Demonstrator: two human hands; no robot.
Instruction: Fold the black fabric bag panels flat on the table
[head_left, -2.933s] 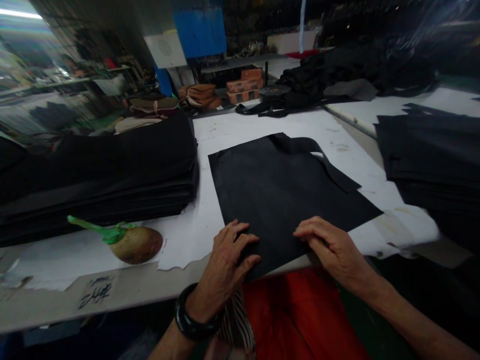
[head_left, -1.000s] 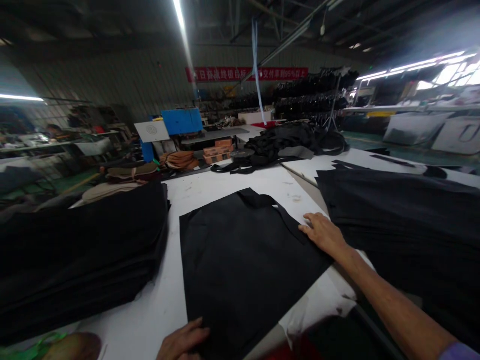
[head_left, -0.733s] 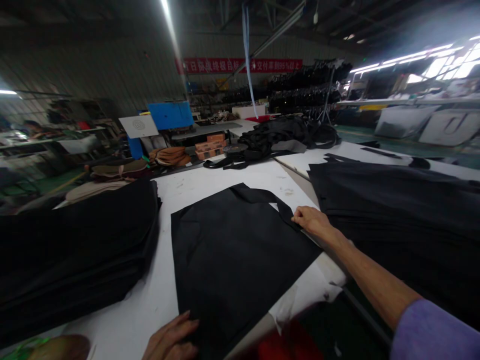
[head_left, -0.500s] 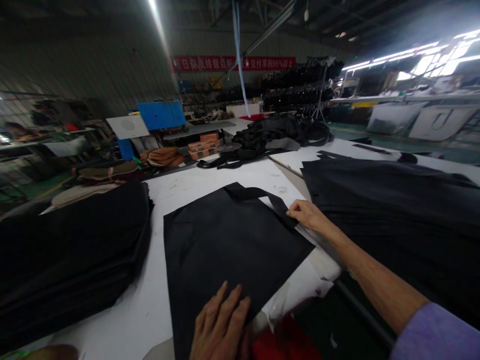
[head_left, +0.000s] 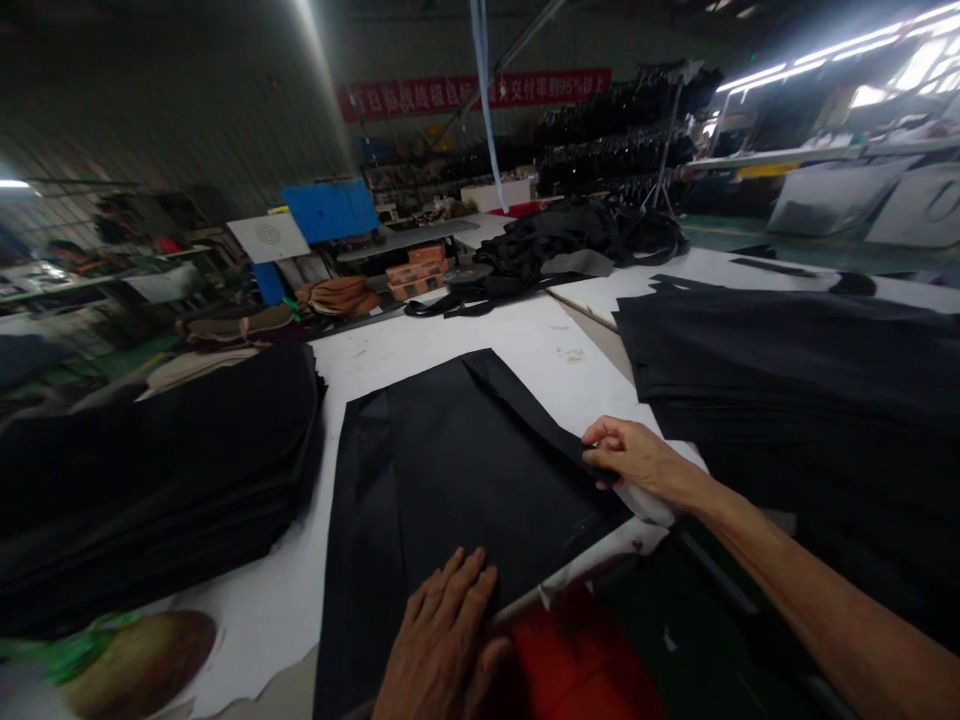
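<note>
Strap (head_left: 525, 410) now lies folded across the black bag (head_left: 450, 480), pinched by right hand (head_left: 637, 460); left hand (head_left: 442, 640) stays flat.

L hand (head_left: 442, 640) flat, fingers spread, palm down; R hand (head_left: 634, 455) pinched shut, arm stretched fwd.

Dim workshop — red banner (head_left: 474, 92), strip lights (head_left: 832, 48)

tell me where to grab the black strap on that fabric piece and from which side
Probably at its near end, along the right edge of the black fabric piece, coming from the right. The strap lies flat along that edge, so fingers can slip under it from outside. The right hand pinches it there, while the left hand lies flat on the piece's near edge.
</note>
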